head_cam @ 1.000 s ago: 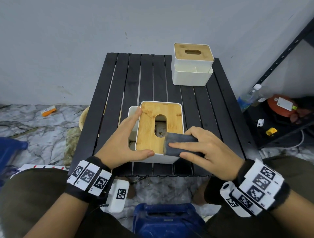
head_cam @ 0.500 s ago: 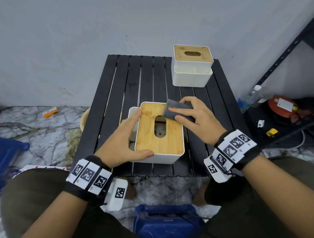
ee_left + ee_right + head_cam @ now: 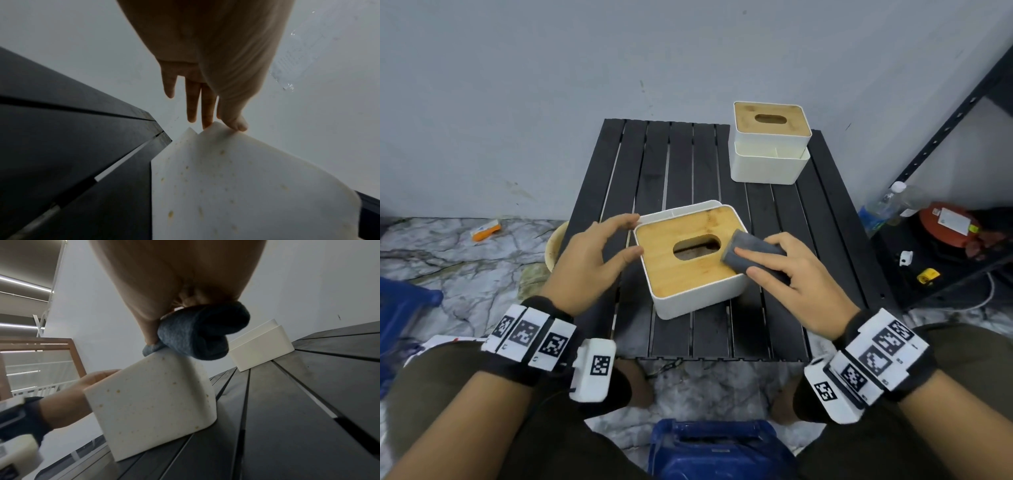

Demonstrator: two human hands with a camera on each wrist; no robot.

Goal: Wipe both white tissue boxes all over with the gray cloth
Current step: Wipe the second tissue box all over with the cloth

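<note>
The near white tissue box (image 3: 698,298) with a bamboo lid stands at the middle of the black slatted table (image 3: 688,164), turned at an angle, its stained wall (image 3: 152,400) facing me. My right hand (image 3: 784,274) holds the rolled gray cloth (image 3: 753,255) and presses it on the lid's right edge; the cloth (image 3: 197,334) sits on the box's top corner. My left hand (image 3: 619,240) is at the box's left corner with straight fingers, thumb tip (image 3: 238,126) touching the rim. The second white tissue box (image 3: 770,161) stands at the far right corner.
A black metal shelf (image 3: 945,137) stands to the right, with a water bottle (image 3: 876,212) and a red object (image 3: 948,222) at its foot. A blue container (image 3: 715,448) lies between my knees. An orange item (image 3: 486,231) lies on the marble floor at left.
The near box has turned clockwise, so its slot now runs sideways. My right hand brought the cloth from the lid's far corner to its right edge. My left hand loosened its hold.
</note>
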